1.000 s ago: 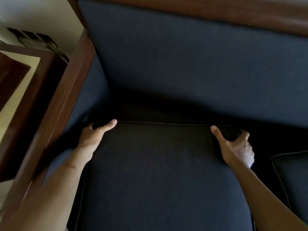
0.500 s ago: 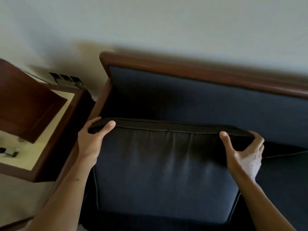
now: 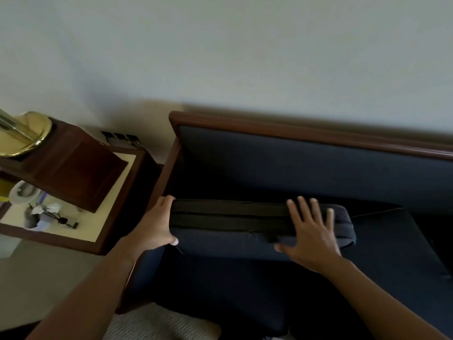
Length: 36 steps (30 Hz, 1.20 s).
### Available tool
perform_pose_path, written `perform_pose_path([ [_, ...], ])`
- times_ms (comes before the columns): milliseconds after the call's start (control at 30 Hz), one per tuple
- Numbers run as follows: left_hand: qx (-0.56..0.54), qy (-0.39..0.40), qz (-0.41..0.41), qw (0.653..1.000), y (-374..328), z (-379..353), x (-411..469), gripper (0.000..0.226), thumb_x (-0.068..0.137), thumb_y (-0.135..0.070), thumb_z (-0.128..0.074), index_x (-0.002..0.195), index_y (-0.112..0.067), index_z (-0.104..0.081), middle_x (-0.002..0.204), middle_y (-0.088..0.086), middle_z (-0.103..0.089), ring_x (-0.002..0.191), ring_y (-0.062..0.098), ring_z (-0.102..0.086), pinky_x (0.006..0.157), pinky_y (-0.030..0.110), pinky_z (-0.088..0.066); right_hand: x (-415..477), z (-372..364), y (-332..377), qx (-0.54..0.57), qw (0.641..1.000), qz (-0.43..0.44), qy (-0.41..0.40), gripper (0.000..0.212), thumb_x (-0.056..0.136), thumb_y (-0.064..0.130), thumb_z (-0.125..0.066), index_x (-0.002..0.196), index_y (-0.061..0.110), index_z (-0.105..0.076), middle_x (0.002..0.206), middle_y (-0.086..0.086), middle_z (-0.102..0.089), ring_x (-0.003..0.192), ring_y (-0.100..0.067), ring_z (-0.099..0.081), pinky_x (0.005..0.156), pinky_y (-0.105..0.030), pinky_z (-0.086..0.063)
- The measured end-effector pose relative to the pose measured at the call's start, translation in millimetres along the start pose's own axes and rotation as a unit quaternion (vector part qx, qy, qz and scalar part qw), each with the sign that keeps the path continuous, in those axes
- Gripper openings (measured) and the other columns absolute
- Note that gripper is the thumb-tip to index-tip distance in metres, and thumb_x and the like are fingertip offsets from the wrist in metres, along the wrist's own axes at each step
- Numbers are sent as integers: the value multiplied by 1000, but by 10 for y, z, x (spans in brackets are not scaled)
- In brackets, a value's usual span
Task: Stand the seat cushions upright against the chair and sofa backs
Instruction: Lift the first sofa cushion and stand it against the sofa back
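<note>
A sitting room, in a home or hotel: a wood-framed navy sofa (image 3: pixel 294 168) against a plain wall (image 3: pixel 220 45), and a brass lamp base (image 3: pixel 29 133) on the bench (image 3: pixel 85 227) at left.

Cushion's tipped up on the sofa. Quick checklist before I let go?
1. Grip: left hand holds the seat cushion at its left end: ok.
2. Support: right hand presses flat on its upper part, fingers spread: ok.
3. Leaning on the sofa back: not ok, a dark gap shows between them.
4. Bottom edge seated: cannot tell, in shadow.
5. Neighbouring cushion stood up: not ok, it lies flat.
</note>
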<state>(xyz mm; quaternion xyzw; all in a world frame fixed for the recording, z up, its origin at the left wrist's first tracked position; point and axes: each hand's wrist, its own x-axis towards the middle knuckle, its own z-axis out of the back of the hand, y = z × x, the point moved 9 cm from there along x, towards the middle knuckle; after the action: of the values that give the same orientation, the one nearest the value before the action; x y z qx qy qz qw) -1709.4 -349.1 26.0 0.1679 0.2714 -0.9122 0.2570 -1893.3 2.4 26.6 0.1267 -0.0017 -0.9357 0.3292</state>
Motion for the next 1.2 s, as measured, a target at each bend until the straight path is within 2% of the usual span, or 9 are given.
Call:
perform_pose_path([
  [100, -9, -20, -1, 1000, 4, -29, -153, 87, 55, -23, -100, 116, -32, -38, 114, -15, -50, 99, 15, -64, 83, 40, -59, 108, -77, 687, -41, 992, 101, 56, 124, 71, 71, -66, 163, 20, -2, 165, -9, -23, 154, -35, -16, 122, -65, -4],
  [233, -52, -67, 18, 996, 58, -31, -369, 83, 53, -24, -100, 112, -38, -44, 108, -19, -58, 100, 10, -65, 85, 39, -59, 58, -16, 1007, -33, 991, 128, 36, 111, 73, 59, -76, 158, 19, -17, 152, -6, -38, 141, -30, -36, 122, -54, -18],
  [400, -38, -71, -21, 997, -394, 219, -482, 81, 55, -29, -98, 117, -38, -47, 111, -20, -55, 106, 12, -60, 91, 39, -55, -3, 178, 635, 25, 993, 114, 10, 106, 67, 62, -79, 152, 24, -29, 142, 5, -46, 132, -22, -43, 120, -46, -24],
  [567, 46, -94, -108, 989, -1321, 861, -695, 91, 60, -37, -95, 137, -36, -47, 129, -14, -58, 117, 17, -59, 100, 38, -51, -157, 418, 165, 119, 990, 75, -19, 111, 58, 70, -79, 149, 26, -33, 137, 11, -48, 129, -17, -45, 116, -37, -30],
  [767, 208, -139, -250, 935, -2774, 1305, -926, 89, 60, -56, -87, 139, -41, -49, 124, -18, -63, 106, 12, -60, 103, 36, -37, -322, 476, -319, 282, 959, 5, -1, 121, 51, 51, -93, 151, 24, -32, 131, 17, -38, 128, -18, -48, 105, -28, -39],
  [933, 200, -106, -298, 927, -3317, 770, -665, 95, 63, -60, -84, 145, -33, -45, 132, -12, -62, 114, 16, -62, 107, 44, -36, -379, 310, -357, 385, 921, -14, 55, 129, 56, 38, -93, 161, 29, -18, 151, 17, -39, 140, -13, -43, 108, -25, -37],
  [1033, 102, -89, -311, 941, -3320, 439, -487, 103, 67, -64, -82, 154, -33, -35, 146, -9, -50, 134, 18, -46, 114, 47, -29, -413, 507, -388, 465, 884, -36, 31, 142, 50, 41, -90, 164, 35, -5, 149, 10, -48, 135, -10, -49, 106, -26, -45],
  [1133, 174, -77, -318, 929, -3234, 198, -365, 128, 70, -64, -81, 165, -33, -2, 160, -2, -31, 147, 22, -27, 119, 50, -18, -408, 810, -485, 488, 872, -31, -19, 143, 50, 42, -92, 163, 37, -4, 150, 7, -50, 136, -9, -51, 102, -19, -47],
  [1200, 202, -63, -282, 936, -3006, 172, -244, 134, 70, -64, -80, 164, -35, 11, 164, 1, -25, 151, 26, -24, 122, 57, -16, -382, 1003, -563, 461, 886, -31, -49, 145, 51, 42, -94, 163, 39, -2, 156, 7, -44, 139, -11, -47, 108, -26, -45],
])
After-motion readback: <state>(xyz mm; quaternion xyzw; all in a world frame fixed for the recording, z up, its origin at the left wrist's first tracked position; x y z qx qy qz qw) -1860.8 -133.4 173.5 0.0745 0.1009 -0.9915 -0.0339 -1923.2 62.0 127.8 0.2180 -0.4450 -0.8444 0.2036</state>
